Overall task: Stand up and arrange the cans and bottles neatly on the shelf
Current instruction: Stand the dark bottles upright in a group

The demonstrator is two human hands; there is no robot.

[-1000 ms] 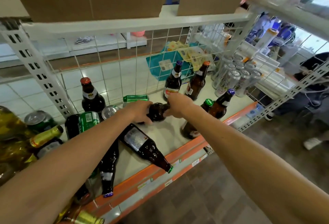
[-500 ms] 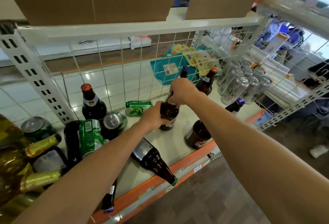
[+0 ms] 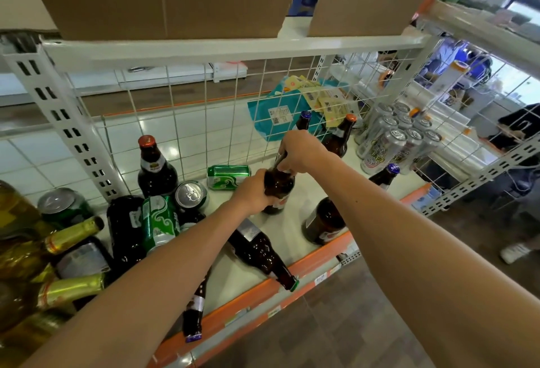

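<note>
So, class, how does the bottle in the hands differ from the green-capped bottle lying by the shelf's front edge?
The held bottle is upright; the green-capped bottle lies on its side. The left hand and right hand grip the held one; none grips the green-capped one. Both are brown glass.

On white metal shelf point(image 3: 292, 233), middle: brown glass bottle point(image 3: 280, 189) upright, left hand point(image 3: 252, 192) low on it, right hand point(image 3: 298, 151) above. Behind-left, green aluminium can point(image 3: 228, 176) on its side. Far right, silver tall cans point(image 3: 391, 145) clustered. In front, dark glass bottle point(image 3: 263, 250) lying flat
</note>
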